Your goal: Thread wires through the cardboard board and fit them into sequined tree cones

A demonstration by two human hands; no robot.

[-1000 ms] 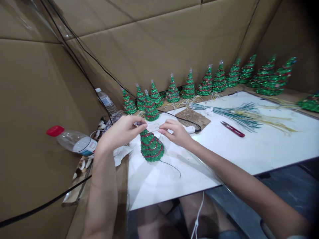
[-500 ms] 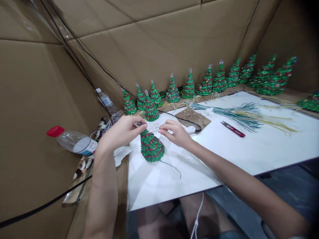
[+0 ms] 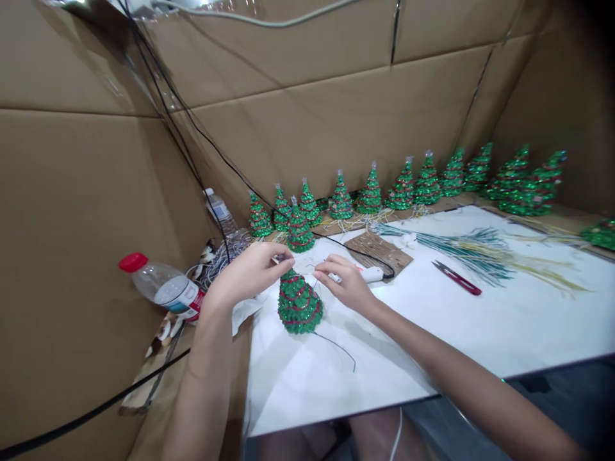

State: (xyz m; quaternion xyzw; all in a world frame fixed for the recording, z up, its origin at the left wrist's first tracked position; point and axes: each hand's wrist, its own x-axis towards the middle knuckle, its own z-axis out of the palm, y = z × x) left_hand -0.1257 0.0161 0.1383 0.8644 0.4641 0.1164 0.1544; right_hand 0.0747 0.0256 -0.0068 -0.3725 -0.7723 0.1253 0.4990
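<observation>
A small green Christmas tree (image 3: pixel 300 306) with red garland stands on the white board in front of me, leaning slightly to the left. My left hand (image 3: pixel 262 270) pinches its tip between thumb and fingers, hiding the top. Just right of the tip, my right hand (image 3: pixel 340 282) is closed, with fingertips pinched on a thin wire (image 3: pixel 315 282). That wire stretches from the fingers toward the tree's top. Another dark thin wire (image 3: pixel 339 346) trails from the tree's base across the board.
Several finished trees (image 3: pixel 371 189) line the cardboard wall. Red-handled thread snips (image 3: pixel 456 278) lie right of a bundle of green and yellow wires (image 3: pixel 461 246). Behind my right hand are a white glue gun (image 3: pixel 372 274) and brown board (image 3: pixel 379 254). A red-capped bottle (image 3: pixel 168 289) leans at left.
My view has tilted upward, so the table and trees sit lower in the picture. Both hands keep nearly the same pinching pose around the tree's top.
</observation>
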